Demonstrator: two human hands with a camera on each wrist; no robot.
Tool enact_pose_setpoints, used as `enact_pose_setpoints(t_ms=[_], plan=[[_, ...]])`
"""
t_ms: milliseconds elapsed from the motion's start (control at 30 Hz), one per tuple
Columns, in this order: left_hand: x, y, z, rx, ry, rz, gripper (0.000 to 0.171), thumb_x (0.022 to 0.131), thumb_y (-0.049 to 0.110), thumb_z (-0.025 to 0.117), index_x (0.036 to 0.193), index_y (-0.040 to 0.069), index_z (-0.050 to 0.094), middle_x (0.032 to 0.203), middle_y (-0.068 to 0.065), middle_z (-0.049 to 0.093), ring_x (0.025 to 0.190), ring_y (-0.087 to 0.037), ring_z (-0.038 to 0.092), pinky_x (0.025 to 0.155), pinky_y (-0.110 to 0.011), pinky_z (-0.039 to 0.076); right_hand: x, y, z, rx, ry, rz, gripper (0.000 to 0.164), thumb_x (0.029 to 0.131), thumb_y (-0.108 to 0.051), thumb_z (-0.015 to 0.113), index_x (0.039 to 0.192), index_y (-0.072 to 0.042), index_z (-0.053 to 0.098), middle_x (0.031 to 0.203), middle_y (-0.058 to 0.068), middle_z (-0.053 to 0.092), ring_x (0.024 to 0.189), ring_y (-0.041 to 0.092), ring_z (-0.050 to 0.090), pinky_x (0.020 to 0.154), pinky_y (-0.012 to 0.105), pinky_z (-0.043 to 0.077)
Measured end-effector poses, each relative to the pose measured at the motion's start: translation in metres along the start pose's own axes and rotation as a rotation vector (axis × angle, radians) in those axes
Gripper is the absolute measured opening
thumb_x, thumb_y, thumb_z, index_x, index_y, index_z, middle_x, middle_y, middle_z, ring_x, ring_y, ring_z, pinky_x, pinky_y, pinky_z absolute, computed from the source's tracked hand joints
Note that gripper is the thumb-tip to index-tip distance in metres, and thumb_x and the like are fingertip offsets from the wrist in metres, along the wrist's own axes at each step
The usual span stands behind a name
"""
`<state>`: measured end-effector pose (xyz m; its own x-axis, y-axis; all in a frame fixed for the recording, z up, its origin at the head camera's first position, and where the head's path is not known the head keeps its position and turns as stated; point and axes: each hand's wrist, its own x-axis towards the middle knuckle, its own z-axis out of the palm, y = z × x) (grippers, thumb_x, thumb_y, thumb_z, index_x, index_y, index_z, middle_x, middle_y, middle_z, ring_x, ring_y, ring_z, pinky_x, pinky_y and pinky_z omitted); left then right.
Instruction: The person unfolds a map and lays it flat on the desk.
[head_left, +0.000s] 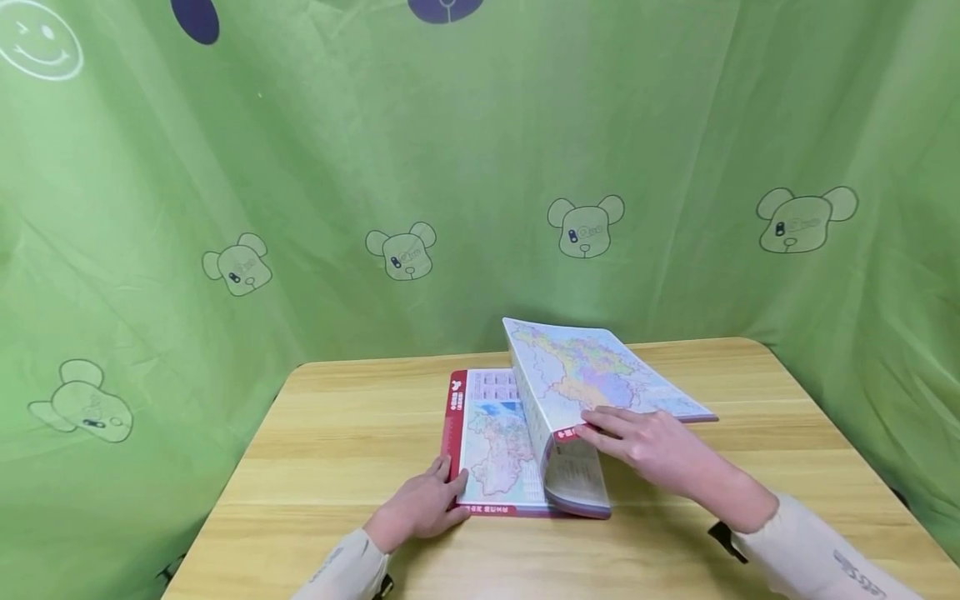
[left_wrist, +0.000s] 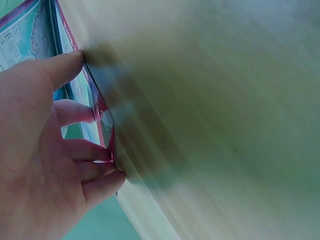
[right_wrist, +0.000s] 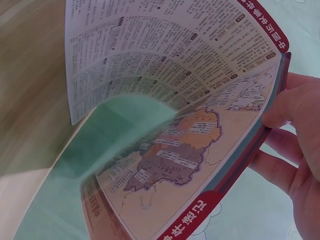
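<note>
A map book [head_left: 501,467] with red edge labels lies open on the wooden table, a coloured map on its left side. My left hand [head_left: 423,500] rests at the book's lower left corner, fingers on the left border. In the left wrist view, the left fingertips [left_wrist: 120,177] touch the book's edge. My right hand [head_left: 660,450] pinches the lower edge of a lifted part [head_left: 585,371] of the book, which bends up and rightward. The right wrist view shows the right thumb [right_wrist: 282,111] against the edge, with the other fingers behind, and printed pages [right_wrist: 175,55] fanned apart.
The book stands on a pale wooden table [head_left: 322,433] with rounded back corners. Green fabric [head_left: 480,150] printed with bear heads hangs behind the table and along both sides.
</note>
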<state>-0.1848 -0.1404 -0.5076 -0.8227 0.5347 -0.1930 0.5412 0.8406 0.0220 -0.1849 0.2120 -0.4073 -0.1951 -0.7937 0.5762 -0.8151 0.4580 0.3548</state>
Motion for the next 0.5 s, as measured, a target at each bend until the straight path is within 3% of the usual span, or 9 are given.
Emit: enact_pose_setpoints(t_ms=[500], plan=[[-0.006,-0.014,0.002,-0.065,0.014,-0.039,0.065,0.091,0.051,0.055,0.139,0.007,0.049,0.144,-0.028,0.034,0.135,-0.039,0.031,0.104,-0.045,0.036,-0.008,0.008,-0.004,-0.007,0.031,-0.016,0.055,0.103,-0.003,0.016,0.110,-0.007,0.071,0.106,0.011,0.068,0.088,0.026,0.067,0.041,0.028,0.048]])
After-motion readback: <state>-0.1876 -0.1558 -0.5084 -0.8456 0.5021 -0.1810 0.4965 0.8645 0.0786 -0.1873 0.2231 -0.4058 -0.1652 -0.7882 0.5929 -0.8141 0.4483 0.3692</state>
